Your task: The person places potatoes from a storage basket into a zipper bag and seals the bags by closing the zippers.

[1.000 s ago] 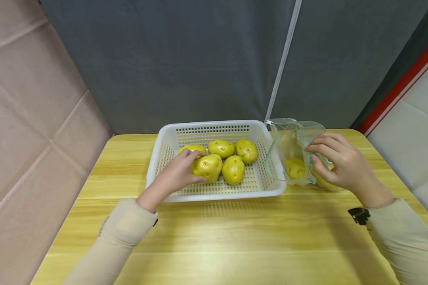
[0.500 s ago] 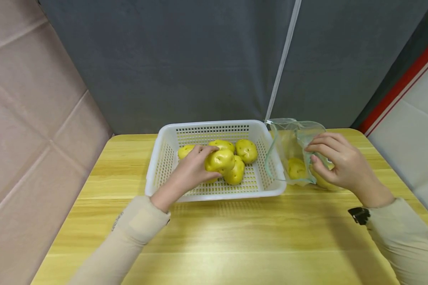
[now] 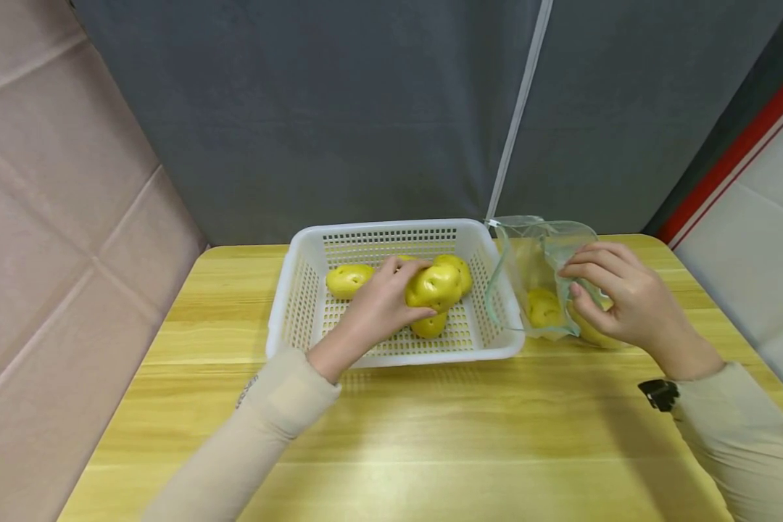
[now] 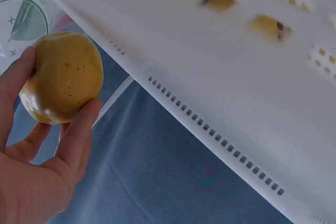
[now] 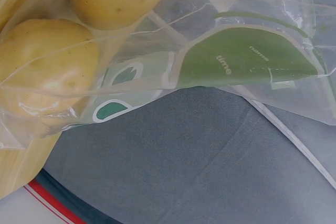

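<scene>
My left hand [image 3: 381, 308] grips a yellow potato [image 3: 436, 286] over the white plastic basket [image 3: 378, 361]. In the left wrist view the thumb and fingers wrap this potato [image 4: 65, 77] above the basket's side. Several more lie in the basket: one potato [image 3: 349, 281] at left, another potato [image 3: 458, 270] at back right, others partly hidden by the hand and the held one. On the right, my right hand [image 3: 636, 308] holds the edge of a clear zip bag [image 3: 525, 250], its mouth open toward the basket. Two potatoes [image 5: 47, 66] show inside the bag in the right wrist view.
All this stands near the back of a wooden table [image 3: 431, 435]. A grey curtain [image 3: 339, 123] with a pale strip hangs behind. Quilted pink padding [image 3: 72, 217] borders the left side, and a white panel with a red band [image 3: 750, 152] the right.
My left hand has lifted the potato and carried it rightward across the basket, uncovering the left potato. The right hand and the bag have stayed in place.
</scene>
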Motion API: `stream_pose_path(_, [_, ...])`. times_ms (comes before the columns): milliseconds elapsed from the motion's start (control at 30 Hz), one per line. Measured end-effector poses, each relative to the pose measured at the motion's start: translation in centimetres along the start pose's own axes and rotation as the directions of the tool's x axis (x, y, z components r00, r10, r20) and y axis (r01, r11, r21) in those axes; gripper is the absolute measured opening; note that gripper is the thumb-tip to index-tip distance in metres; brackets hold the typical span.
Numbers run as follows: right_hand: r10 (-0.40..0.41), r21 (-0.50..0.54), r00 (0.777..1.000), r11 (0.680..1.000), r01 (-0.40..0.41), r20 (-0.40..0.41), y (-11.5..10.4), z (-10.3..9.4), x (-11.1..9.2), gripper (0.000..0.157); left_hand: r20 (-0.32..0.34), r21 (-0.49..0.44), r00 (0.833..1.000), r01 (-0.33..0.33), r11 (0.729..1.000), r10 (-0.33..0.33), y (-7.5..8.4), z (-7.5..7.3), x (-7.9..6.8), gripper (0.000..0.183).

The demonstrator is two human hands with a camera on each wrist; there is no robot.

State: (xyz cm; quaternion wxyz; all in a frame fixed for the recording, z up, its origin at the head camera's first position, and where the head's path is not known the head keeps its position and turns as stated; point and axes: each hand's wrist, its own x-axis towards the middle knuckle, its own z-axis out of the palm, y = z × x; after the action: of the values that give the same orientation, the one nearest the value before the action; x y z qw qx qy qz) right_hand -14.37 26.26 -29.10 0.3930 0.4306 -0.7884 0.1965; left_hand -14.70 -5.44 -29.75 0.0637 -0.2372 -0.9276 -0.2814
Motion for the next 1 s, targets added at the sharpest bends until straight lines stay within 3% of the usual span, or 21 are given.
stream_pose_path(1000, [0.000, -0.012, 1.000, 1.000, 0.000, 0.024, -0.1, 0.0, 0.1, 0.047, -0.058, 0.036, 0.984, -0.169, 0.985, 0.171, 4.0, 1.6, 1.7, 0.064])
